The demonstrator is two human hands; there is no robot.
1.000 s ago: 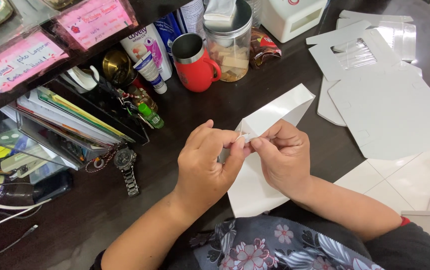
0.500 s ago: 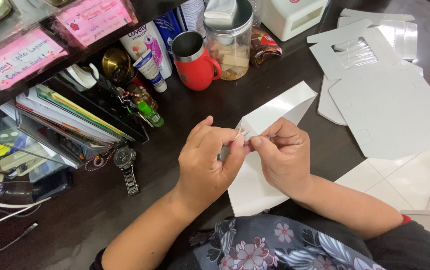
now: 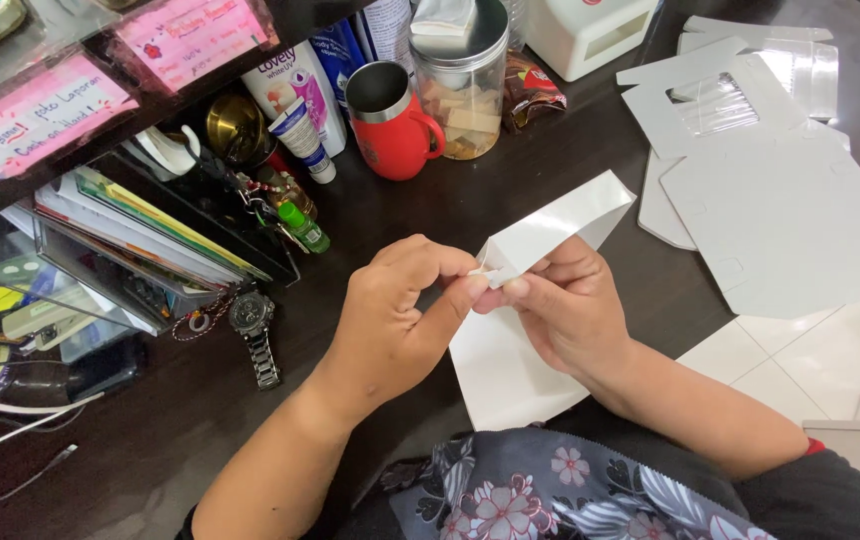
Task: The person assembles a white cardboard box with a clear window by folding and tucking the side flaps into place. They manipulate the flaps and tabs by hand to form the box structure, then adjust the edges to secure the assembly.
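- Nearest the camera, a dark cloth with pale flowers [image 3: 540,495] lies across the person's lap at the table's edge.
- Just above it, a folded white card [image 3: 510,350] is held up over the dark table [image 3: 150,450] — its lower panel hangs down between the two wrists, and its upper flap slants up and to the right.
- The left hand [image 3: 395,315] has its fingers curled in, thumb and forefinger pinched narrowly on a small tab at the card's fold.
- The right hand [image 3: 570,305] meets it from the other side, fingertips closed on the same corner, the remaining fingers tucked under the flap; the two hands touch at the pinch.
- To the left of the left forearm, a wristwatch [image 3: 255,325] lies flat on the table, near a stack of folders in a clear tray [image 3: 140,245].
- To the right, well apart from the hands, flat white card cut-outs [image 3: 800,220] are spread over the table, one with a clear window [image 3: 715,100].
- Further back, a red mug [image 3: 395,125] stands upright, with a glass jar [image 3: 465,80] just beside it — pale wooden-looking pieces show inside the jar.
- Left of the mug stand a white tube [image 3: 300,135] and a small green bottle [image 3: 302,225].
- At the far edge, a white box [image 3: 585,35] stands, and pink labels [image 3: 35,115] front a shelf at the upper left.
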